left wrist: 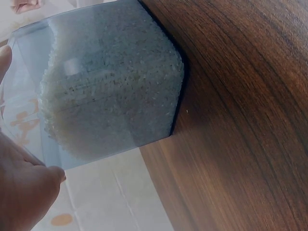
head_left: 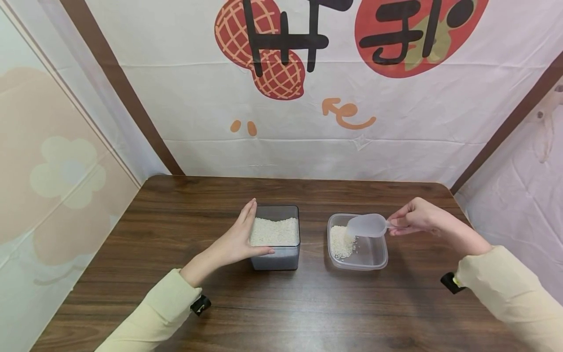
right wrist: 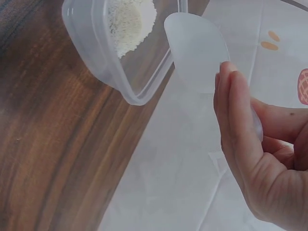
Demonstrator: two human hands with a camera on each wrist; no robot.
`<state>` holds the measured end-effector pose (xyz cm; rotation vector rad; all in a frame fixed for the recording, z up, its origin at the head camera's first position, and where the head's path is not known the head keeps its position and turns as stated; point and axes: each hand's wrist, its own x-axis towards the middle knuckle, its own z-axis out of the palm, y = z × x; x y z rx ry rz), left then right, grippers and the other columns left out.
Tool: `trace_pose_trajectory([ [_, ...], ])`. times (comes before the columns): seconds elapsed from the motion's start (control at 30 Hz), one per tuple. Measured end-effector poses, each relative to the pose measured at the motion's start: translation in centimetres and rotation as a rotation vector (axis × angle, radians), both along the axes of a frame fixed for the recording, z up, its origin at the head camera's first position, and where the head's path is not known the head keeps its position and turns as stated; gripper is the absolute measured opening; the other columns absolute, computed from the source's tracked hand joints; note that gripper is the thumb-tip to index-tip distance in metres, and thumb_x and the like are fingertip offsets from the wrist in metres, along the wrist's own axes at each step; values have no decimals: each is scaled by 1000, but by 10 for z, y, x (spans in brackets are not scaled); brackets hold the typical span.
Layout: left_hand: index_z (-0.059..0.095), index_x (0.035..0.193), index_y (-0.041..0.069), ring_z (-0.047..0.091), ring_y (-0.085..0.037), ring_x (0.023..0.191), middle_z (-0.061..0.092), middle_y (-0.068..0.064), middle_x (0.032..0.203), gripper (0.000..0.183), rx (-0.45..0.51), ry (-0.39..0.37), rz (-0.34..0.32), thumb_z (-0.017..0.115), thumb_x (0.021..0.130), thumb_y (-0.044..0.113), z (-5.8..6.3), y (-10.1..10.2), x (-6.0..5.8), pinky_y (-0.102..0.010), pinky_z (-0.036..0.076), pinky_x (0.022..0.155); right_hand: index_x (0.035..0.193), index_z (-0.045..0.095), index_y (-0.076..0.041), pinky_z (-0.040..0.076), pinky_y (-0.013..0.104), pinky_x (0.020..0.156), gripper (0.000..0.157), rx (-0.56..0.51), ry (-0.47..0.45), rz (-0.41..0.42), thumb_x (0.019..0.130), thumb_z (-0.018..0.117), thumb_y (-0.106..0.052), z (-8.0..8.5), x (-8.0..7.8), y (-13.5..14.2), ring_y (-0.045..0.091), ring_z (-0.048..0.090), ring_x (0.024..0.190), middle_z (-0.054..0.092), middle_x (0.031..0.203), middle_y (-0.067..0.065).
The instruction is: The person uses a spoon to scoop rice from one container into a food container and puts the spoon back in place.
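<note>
My left hand (head_left: 239, 240) holds a grey see-through square bin (head_left: 276, 259) by its upper left side, thumb along the near rim and fingers along the left wall. White rice (head_left: 274, 231) fills much of the bin, as the left wrist view also shows through its walls. On the right, my right hand (head_left: 415, 217) grips the handle of a frosted plastic scoop (head_left: 368, 225). The scoop is tilted over a clear shallow food container (head_left: 358, 266), its tip toward the left. A small heap of rice (head_left: 342, 242) lies in that container's left part, under the tip.
Both containers stand on a dark wood table (head_left: 281, 313), with a gap between them. A white printed cloth (head_left: 303, 156) hangs behind the table's far edge, and more cloth hangs at both sides. One stray grain lies near the bin.
</note>
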<state>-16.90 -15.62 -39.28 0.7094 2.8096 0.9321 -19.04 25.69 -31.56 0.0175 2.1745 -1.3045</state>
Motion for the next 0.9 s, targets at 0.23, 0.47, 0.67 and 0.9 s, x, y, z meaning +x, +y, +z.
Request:
trace_pose_trajectory([
  [0.23, -5, 144, -2, 15, -34, 135, -7, -14, 151, 122, -2, 15, 0, 68, 69, 60, 0, 0, 0, -49, 29, 102, 110, 47, 28, 52, 29, 72, 30, 0, 22, 22, 89, 50, 7, 9, 0, -3, 16, 66, 72, 67, 82, 17],
  [0.47, -5, 144, -2, 13, -33, 135, -8, -14, 151, 121, 2, 9, -7, 68, 69, 59, 0, -1, -1, -48, 27, 103, 111, 47, 27, 52, 29, 72, 31, 11, 61, 41, 89, 51, 5, 18, 3, -6, 17, 66, 74, 66, 87, 20],
  [0.67, -4, 144, -2, 14, -33, 135, -7, -13, 151, 121, 2, 8, -3, 68, 69, 60, 0, -1, -1, -47, 28, 103, 113, 47, 26, 52, 31, 74, 32, 9, 78, 65, 89, 50, 5, 29, 6, -12, 17, 67, 76, 66, 91, 22],
  [0.9, -4, 144, -1, 14, -32, 135, -8, -12, 151, 121, 4, -3, -5, 68, 69, 60, -1, -1, -1, -47, 28, 103, 112, 49, 25, 52, 31, 72, 32, 7, 113, 94, 88, 54, 3, 38, 9, -19, 17, 67, 75, 67, 88, 20],
])
